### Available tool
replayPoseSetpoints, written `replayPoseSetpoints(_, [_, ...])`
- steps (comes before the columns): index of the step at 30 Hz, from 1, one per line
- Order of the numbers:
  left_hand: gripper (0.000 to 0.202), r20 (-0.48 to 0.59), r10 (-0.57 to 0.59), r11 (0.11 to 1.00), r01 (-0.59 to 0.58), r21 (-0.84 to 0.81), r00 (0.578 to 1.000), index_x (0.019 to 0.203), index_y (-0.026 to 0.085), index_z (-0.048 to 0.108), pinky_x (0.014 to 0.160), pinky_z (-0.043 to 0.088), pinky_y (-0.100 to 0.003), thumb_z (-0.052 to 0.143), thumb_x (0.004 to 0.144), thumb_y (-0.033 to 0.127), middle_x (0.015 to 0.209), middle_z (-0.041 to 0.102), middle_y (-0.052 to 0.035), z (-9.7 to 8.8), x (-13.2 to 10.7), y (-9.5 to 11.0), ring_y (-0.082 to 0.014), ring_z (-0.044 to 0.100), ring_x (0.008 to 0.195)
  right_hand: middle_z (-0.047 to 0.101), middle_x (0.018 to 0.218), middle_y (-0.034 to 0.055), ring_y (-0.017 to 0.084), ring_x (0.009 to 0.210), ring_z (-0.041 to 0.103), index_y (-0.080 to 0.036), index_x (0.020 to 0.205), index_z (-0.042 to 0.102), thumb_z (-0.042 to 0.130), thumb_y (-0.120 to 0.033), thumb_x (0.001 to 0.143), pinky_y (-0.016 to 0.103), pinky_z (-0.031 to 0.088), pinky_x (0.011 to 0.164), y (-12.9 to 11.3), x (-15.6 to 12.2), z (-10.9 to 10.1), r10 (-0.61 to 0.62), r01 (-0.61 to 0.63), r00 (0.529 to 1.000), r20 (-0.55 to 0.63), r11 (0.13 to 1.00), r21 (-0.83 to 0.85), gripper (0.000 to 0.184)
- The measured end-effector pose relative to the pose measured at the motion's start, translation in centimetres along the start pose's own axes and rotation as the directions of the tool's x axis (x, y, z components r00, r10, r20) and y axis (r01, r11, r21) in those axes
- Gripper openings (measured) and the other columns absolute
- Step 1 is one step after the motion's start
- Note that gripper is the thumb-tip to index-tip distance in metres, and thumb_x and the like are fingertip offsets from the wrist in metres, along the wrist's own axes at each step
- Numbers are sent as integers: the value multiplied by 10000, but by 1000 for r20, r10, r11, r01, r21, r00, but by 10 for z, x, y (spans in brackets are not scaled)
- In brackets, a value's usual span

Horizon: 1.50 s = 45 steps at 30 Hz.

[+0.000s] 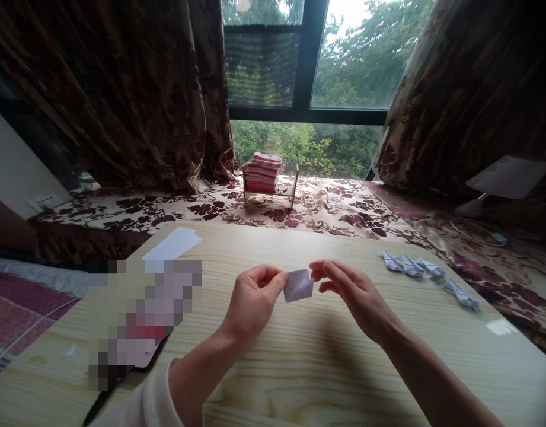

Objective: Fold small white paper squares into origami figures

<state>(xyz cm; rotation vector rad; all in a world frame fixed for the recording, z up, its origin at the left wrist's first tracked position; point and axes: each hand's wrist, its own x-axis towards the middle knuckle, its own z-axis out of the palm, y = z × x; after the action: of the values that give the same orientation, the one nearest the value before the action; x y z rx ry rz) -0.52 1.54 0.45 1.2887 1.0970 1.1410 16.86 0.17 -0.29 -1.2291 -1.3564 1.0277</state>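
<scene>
A: Folded paper diamond (298,285) is up off the wooden table (299,367), held in the air between both hands. Left hand (254,300) pinches its left corner, thumb against forefinger. Right hand (353,295) nips the right tip with its fingertips.
B: Risk?
A: Corner-only grips. I'd say an uneven pull skews a crease or tears the tip. If one pinch slackens, it swings or drops.
B: Anything close?
A: Row of folded paper figures (410,265) well to the right, white sheet (172,244) far left. A careless forearm sweep could scatter that row.
</scene>
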Motion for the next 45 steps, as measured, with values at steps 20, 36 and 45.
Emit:
replayPoseSetpoints(20, [218,329,-114,982,156,-105,937,532,128,651,563,333,-227,674,670,294,507,518,23,5,-5,8,-86,407,537,655,680,24,159,656,576,-166,723,670,678,-408,748,278,458,623,-2,-7,14,-23,11,991,135,996,90,243])
replayPoseSetpoints(36, [315,223,-146,987,156,-27,964,487,146,523,578,295,-250,639,688,359,536,488,10,1,-3,1,-108,399,583,509,554,-9,110,534,418,-156,668,649,603,-504,777,247,346,505,-2,-5,6,27,-17,994,103,995,-100,368])
replayPoseSetpoints(45, [235,316,-173,985,158,74,933,581,119,648,563,289,-247,594,710,308,520,479,14,1,-6,1,-103,398,561,503,568,-14,106,546,428,-158,647,593,571,-528,791,236,357,513,0,-2,9,45,-44,997,56,999,-27,397])
